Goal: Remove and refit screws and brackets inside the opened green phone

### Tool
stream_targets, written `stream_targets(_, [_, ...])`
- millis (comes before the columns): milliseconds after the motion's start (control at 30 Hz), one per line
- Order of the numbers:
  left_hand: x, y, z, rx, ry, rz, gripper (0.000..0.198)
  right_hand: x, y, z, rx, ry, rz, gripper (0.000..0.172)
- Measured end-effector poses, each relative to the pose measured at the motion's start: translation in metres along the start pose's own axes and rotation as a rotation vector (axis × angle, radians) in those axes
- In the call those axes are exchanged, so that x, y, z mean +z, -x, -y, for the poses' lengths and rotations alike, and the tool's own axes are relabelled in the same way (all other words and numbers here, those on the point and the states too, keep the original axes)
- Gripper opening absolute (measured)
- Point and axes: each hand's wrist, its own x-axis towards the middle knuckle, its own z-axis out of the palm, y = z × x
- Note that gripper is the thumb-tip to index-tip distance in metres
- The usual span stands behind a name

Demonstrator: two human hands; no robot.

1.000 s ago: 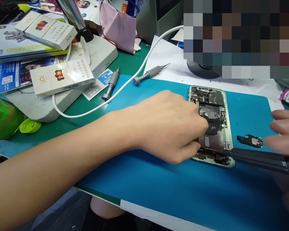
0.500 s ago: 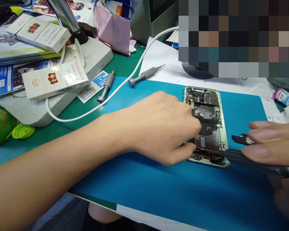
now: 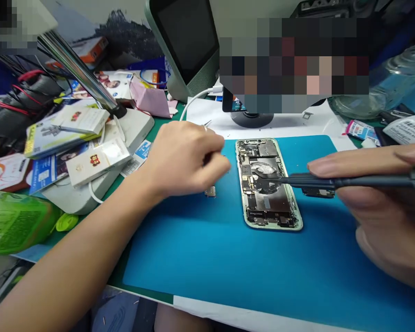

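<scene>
An opened smartphone (image 3: 268, 203), its circuit board and battery area exposed inside a pale green frame, lies on the blue mat (image 3: 200, 258). My right hand (image 3: 376, 198) grips slim black tweezers (image 3: 314, 180) between thumb and fingers, their tip over the middle of the phone. Left of the phone, my left hand (image 3: 186, 159) is closed, thumb against curled index finger; whatever they hold is hidden. Just below it a small metal part (image 3: 210, 191) rests on the mat. A dark phone component (image 3: 320, 192) lies right of the phone, partly behind the tweezers.
At left, cigarette boxes (image 3: 97, 161) lie on the white lamp base (image 3: 138, 131) beside a green bottle (image 3: 20, 223). A screen device (image 3: 186, 41) stands at the back. A glass jar (image 3: 376, 92) and a small packet (image 3: 361, 129) are at right.
My left hand has drawn back leftward off the phone, uncovering it. The tweezers have moved from the phone's lower edge to over its middle. The camera view has shifted.
</scene>
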Motion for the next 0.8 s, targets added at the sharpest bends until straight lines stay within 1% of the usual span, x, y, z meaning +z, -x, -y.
stream_targets(67, [-0.003,-0.001,0.009,-0.085,-0.017,-0.019,0.022,0.008,-0.006,0.009,-0.018,-0.080,-0.026,0.025])
stream_targets(200, [-0.006,-0.001,0.020,-0.112,0.022,0.000,0.018,0.014,-0.013,0.016,-0.093,-0.119,0.002,0.018])
stream_targets(267, [-0.006,-0.001,0.022,-0.115,0.018,0.013,0.018,0.015,-0.015,0.017,-0.126,-0.105,0.021,0.013])
stream_targets(367, [-0.005,-0.001,0.019,-0.116,0.003,0.007,0.018,0.017,-0.014,0.017,-0.125,-0.071,0.034,0.004])
stream_targets(433, [-0.006,-0.002,0.017,-0.123,-0.017,0.009,0.019,0.018,-0.014,0.015,-0.108,-0.066,0.047,0.004])
stream_targets(467, [-0.006,-0.001,0.015,-0.120,-0.028,0.022,0.019,0.018,-0.014,0.013,-0.104,-0.056,0.070,0.004])
stream_targets(533, [-0.008,-0.001,0.013,-0.083,-0.044,0.089,0.017,0.019,-0.015,0.009,-0.105,-0.021,0.151,0.012])
stream_targets(600, [-0.009,0.000,0.011,-0.008,-0.057,0.175,0.020,0.019,-0.017,0.005,-0.157,0.030,0.249,0.021])
stream_targets(633, [-0.010,0.000,0.011,0.025,-0.067,0.212,0.022,0.020,-0.018,0.004,-0.192,0.055,0.275,0.022])
stream_targets(700, [-0.012,0.000,0.010,0.055,-0.099,0.249,0.024,0.021,-0.019,0.004,-0.242,0.084,0.249,0.017])
stream_targets(800, [-0.013,0.001,0.010,0.051,-0.134,0.264,0.023,0.023,-0.018,0.009,-0.250,0.096,0.185,0.010])
